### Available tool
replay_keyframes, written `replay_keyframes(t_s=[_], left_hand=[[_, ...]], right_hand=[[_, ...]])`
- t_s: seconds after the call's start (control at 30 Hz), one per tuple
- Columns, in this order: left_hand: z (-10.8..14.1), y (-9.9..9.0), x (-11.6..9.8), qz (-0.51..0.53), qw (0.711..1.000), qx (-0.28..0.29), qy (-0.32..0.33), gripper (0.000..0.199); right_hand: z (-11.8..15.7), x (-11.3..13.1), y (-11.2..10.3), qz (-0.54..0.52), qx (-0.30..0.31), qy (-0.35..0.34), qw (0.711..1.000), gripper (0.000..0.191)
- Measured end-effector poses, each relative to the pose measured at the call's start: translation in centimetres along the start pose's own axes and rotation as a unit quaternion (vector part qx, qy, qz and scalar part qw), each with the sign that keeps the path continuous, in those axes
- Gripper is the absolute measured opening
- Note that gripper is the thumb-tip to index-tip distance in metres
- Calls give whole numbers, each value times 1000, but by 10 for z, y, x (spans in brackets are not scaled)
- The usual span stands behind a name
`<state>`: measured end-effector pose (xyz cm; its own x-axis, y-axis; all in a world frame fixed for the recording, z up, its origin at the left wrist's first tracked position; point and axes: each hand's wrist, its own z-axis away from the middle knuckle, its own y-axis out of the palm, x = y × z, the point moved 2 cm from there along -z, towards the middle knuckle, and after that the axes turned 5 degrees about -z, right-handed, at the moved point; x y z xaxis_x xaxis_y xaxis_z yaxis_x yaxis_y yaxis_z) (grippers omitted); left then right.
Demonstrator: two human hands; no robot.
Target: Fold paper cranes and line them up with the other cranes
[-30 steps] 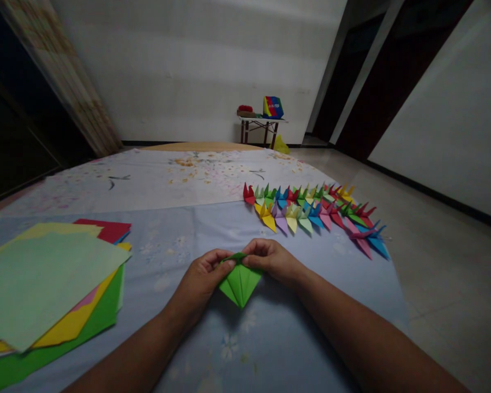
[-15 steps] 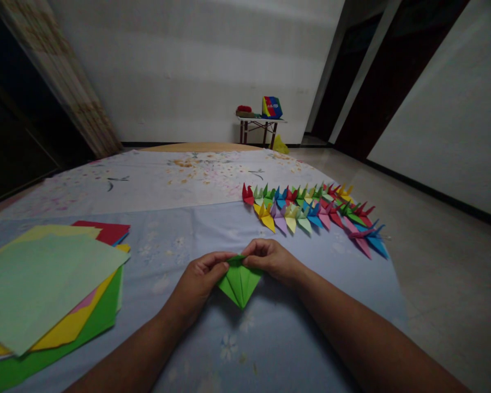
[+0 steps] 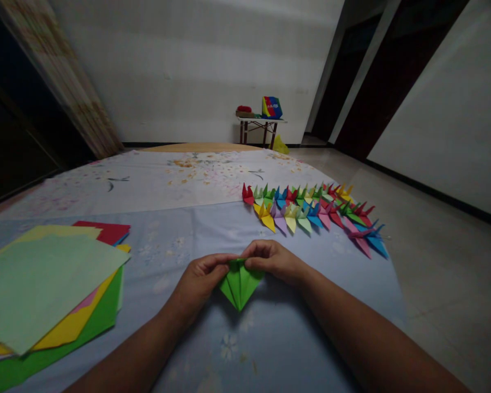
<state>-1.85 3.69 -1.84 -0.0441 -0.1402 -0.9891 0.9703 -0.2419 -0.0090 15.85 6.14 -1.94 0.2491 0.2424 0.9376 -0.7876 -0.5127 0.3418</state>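
Note:
A green sheet of origami paper (image 3: 240, 286), folded into a kite-like shape with creases down its middle, is held just over the blue flowered cloth. Its lower point faces me. My left hand (image 3: 202, 278) pinches its upper left edge between thumb and fingers. On the upper right edge, my right hand (image 3: 272, 259) has the same sort of pinch, and the fingertips of both hands nearly meet at the top. The fingers cover parts of the paper's upper edge.
Loose coloured paper sheets (image 3: 53, 284) lie stacked at the left. Several folded paper cranes (image 3: 303, 213) stand in rows at the right, near the round table's edge. Behind the table (image 3: 196, 147), a small stand (image 3: 262, 119) holds a colourful box (image 3: 272, 107) by the wall.
The top of the green paper, which stuck up between my fingers, now lies lower and flatter. Both hands have shifted only slightly and keep their pinch.

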Motion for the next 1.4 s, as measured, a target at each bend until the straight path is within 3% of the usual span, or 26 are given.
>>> replay_keyframes(t_s=[0.37, 0.57, 0.8, 1.03, 1.2, 1.4], left_hand=[[1, -1, 5, 50, 998, 25, -26, 15], [5, 5, -5, 118, 990, 64, -52, 18], [3, 4, 0, 47, 998, 33, -40, 20], [5, 5, -2, 54, 997, 42, -36, 25], [5, 6, -5, 59, 996, 40, -45, 41], [6, 6, -8, 29, 997, 51, -48, 32]], right_hand=[[1, -1, 2, 41, 0, -21, 999, 20], [4, 2, 4, 62, 7, -17, 998, 22], [8, 8, 5, 111, 7, -28, 993, 28], [2, 2, 5, 15, -19, -2, 1000, 39], [2, 4, 4, 20, -24, 35, 999, 39], [5, 6, 2, 40, -36, 40, 998, 35]])
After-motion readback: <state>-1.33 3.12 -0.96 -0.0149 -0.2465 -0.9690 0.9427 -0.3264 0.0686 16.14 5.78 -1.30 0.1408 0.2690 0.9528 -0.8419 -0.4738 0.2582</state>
